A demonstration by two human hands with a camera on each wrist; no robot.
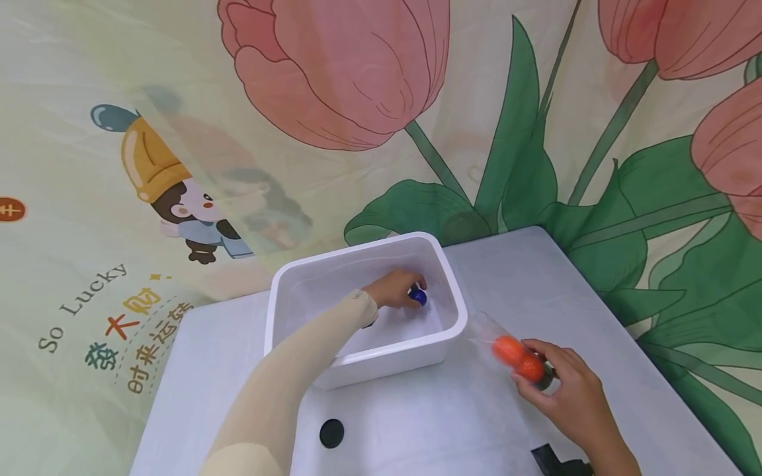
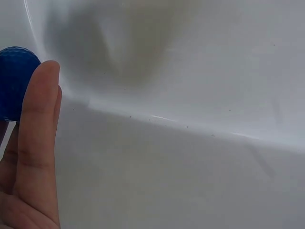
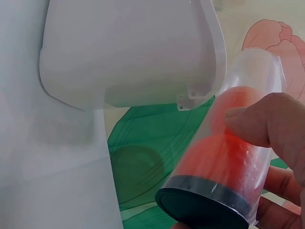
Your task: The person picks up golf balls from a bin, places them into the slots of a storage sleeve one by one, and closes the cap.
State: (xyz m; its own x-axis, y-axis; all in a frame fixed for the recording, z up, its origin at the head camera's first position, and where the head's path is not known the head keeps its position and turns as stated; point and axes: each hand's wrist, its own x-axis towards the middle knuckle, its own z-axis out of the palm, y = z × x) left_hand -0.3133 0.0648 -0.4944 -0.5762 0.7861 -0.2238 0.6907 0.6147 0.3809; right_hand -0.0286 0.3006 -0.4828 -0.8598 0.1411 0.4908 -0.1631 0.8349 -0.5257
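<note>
My left hand (image 1: 393,289) is down inside a white plastic tub (image 1: 366,350) and pinches a dimpled blue golf ball (image 1: 419,295) near the tub's right end. In the left wrist view the golf ball (image 2: 16,83) sits at the left edge against a straight finger (image 2: 38,138), with the tub's wall and floor behind. To the right of the tub, my right hand (image 1: 568,380) grips a clear tube (image 3: 259,67). Two orange balls (image 1: 519,357) lie in its lower part. A black cap (image 3: 205,205) closes the near end; the far end tilts up toward the tub.
On the grey-white table (image 1: 411,423), a flat black disc (image 1: 331,434) lies in front of the tub. A black object (image 1: 556,463) shows beside my right wrist. Behind the table hangs a cloth printed with tulips (image 1: 351,73).
</note>
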